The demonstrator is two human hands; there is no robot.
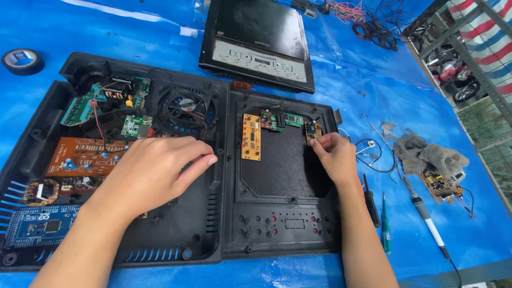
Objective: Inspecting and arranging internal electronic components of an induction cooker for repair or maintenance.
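Blue plastic sheeting (373, 80) covers the whole work surface, and two opened black appliance shells lie side by side on it. Your left hand (154, 170) rests flat in the left shell (176, 234), left of centre in the frame, fingers pressed together and stretched toward the seam between the shells, holding nothing. Above it sit the round fan (185, 106), an orange circuit board (80, 156) and, at the lower left, a blue board (40, 226). Your right hand (335, 157), right of centre, has its fingertips pinching a small brown circuit board (313, 131) at the upper right corner of the right shell's (282, 224) mesh panel; whether the board is lifted or seated is hard to tell. A yellow strip board (251, 136) stands just left of it, near a small green board (293, 119). Toward the right edge lie a grey rag (429, 154), a soldering iron (424, 210) and a green-handled screwdriver (385, 229). An intact induction cooker (258, 40) sits at top centre, a roll of tape (21, 60) upper left.
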